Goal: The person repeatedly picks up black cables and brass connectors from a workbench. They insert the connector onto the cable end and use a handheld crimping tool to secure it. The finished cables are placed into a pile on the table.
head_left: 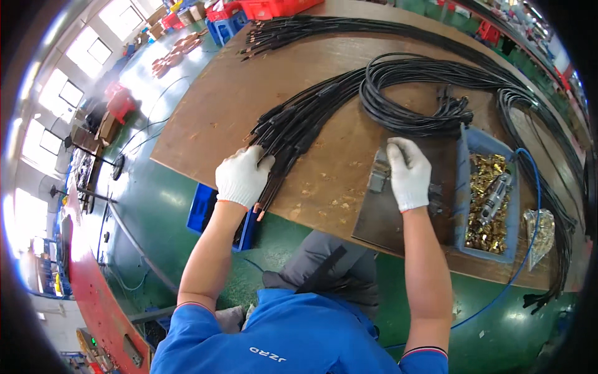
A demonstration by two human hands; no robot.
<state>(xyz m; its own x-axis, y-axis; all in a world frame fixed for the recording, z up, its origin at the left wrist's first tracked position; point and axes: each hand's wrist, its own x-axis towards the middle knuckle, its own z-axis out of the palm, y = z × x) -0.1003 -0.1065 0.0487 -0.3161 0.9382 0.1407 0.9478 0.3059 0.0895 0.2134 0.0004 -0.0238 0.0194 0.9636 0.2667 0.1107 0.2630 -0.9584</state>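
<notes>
My left hand [242,177], in a white knit glove, is closed at the near ends of a bundle of black cables [296,121]. Its fingertips are partly lost against the dark cables. Bare copper ends [260,214] hang just past the table edge beside it. My right hand [410,174], gloved the same way, has thumb and fingers bent together over a dark plate [380,218]. Right beside its fingertips is a small grey metal block [378,169]. Whatever the right fingers may pinch is too small to make out.
Right of the plate, a blue bin [461,206] contains brass-coloured fittings [483,234] and a metallic air tool [496,198] with a blue hose [537,187]. Coiled black cable [374,93] lies behind. A bag of fittings [541,234] sits far right. Below the table's left edge stands a blue crate [200,206].
</notes>
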